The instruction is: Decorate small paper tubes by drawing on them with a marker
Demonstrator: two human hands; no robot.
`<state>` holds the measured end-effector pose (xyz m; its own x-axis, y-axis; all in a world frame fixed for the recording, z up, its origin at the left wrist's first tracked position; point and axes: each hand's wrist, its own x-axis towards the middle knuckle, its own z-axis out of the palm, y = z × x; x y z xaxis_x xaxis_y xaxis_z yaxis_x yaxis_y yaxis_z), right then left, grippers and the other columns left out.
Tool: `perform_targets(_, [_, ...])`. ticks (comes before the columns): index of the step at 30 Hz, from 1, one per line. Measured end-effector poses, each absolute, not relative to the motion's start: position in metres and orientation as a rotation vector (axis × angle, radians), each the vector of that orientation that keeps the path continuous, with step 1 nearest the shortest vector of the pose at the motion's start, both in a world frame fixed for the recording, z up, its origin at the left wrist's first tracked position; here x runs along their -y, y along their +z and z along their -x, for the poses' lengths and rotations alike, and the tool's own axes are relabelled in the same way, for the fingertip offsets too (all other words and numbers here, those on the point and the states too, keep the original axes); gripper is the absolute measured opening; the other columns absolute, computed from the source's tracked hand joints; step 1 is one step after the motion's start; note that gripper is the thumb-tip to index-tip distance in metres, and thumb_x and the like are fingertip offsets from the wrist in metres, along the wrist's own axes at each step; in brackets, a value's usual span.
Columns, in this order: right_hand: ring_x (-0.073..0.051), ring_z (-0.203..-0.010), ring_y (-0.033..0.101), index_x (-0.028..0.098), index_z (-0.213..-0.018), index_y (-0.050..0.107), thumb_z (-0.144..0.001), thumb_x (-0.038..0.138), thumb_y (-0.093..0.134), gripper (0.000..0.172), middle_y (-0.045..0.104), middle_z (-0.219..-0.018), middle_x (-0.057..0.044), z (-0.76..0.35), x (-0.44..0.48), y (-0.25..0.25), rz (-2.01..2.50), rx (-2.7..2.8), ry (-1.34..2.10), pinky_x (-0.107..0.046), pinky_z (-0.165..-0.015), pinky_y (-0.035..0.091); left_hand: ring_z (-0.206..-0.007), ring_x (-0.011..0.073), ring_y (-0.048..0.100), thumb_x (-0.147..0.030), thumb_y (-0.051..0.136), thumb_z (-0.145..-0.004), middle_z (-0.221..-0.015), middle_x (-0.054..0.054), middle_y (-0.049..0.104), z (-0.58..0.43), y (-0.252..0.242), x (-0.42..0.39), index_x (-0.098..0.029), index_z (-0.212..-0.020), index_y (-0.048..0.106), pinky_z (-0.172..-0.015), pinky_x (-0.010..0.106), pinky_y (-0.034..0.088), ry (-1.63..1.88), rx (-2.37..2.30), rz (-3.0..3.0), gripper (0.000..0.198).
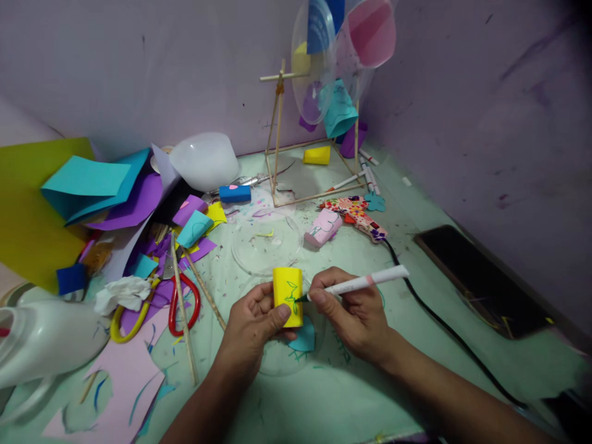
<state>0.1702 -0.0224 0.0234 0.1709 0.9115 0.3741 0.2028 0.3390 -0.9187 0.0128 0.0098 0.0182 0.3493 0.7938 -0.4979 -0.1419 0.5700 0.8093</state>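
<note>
My left hand (pixel 252 324) holds a small yellow paper tube (pixel 287 280) upright, thumb on its front, near the middle of the table. Green leaf-like lines are drawn on the tube. A white marker (pixel 370 279) is gripped in my right hand (pixel 354 314), and its dark green tip is at the drawing. Partly under the tube lies a teal paper piece (pixel 303 336) on a clear round plastic lid. A pink paper tube (pixel 324 227) with a drawing on it lies behind my right hand.
A stick frame (pixel 276 148) holding plastic discs and paper cups stands behind. Scissors (pixel 185 305), paper scraps and white plastic bottles (pixel 55 336) are at left. A patterned glue gun (pixel 356 216), its black cord and a phone (pixel 483 277) are at right.
</note>
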Motion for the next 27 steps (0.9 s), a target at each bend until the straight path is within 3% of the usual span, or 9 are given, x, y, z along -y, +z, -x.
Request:
perform_targets(14, [-0.009,-0.049,0.051,0.018,-0.071,0.058,-0.081,0.016,0.054,0.010,0.057,-0.059,0.003,-0.1686,0.0216,0.0250,1.159,1.328,0.725,-0.019,-0.045,0.041,-0.059,0.0175,0.064,-0.035,0.080,-0.062,-0.080,0.011,0.071,-0.0104,0.0125,-0.0124,-0.007,-0.109,0.063,-0.046,0.025,0.052,0.655,-1.012,-0.740,0.057])
perform_targets(27, [-0.011,-0.055,0.057,0.018,-0.072,0.060,-0.081,0.017,0.055,0.010,0.062,-0.063,0.001,-0.1698,0.0233,0.0227,1.147,1.347,0.732,-0.021,-0.053,0.047,-0.057,0.0154,0.061,-0.035,0.080,-0.062,-0.074,0.008,0.068,-0.0091,0.0156,-0.0129,-0.009,-0.099,0.069,-0.046,0.024,0.051,0.653,-0.981,-0.728,0.047])
